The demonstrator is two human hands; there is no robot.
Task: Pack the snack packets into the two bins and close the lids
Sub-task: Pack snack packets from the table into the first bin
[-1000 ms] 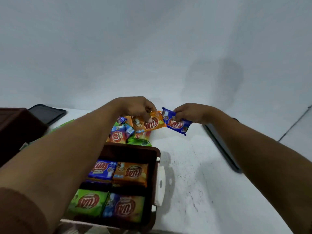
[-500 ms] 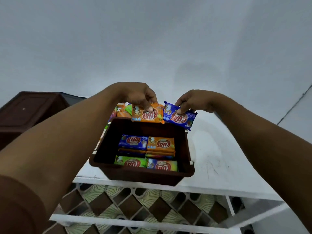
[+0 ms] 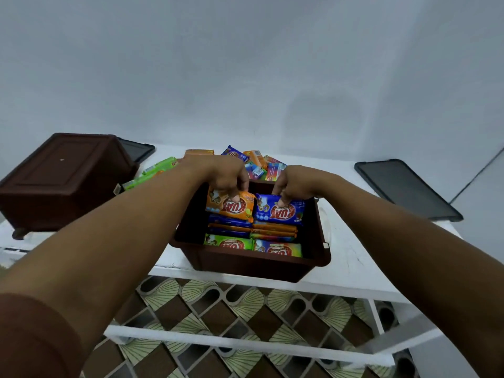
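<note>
I see the left hand (image 3: 226,178) pinching an orange KUAT packet (image 3: 234,207), the right hand (image 3: 293,184) pinching a blue KUAT packet (image 3: 281,212), inside the brown bin (image 3: 245,261); loose packets (image 3: 259,162) lie just beyond the knuckles.

A plain, pale grey-white painted wall (image 3: 245,64) fills the upper half, softly and evenly lit, with a faint rounded shadow (image 3: 324,118) right of centre. A thin dark seam (image 3: 474,175) slants across its far right. Below stands a white flat-topped table (image 3: 354,263), its surface scuffed with fine dark marks, above a white lower rail (image 3: 245,347). Between them shows a tiled floor (image 3: 245,309) of brown diamonds and pale green fans.
</note>
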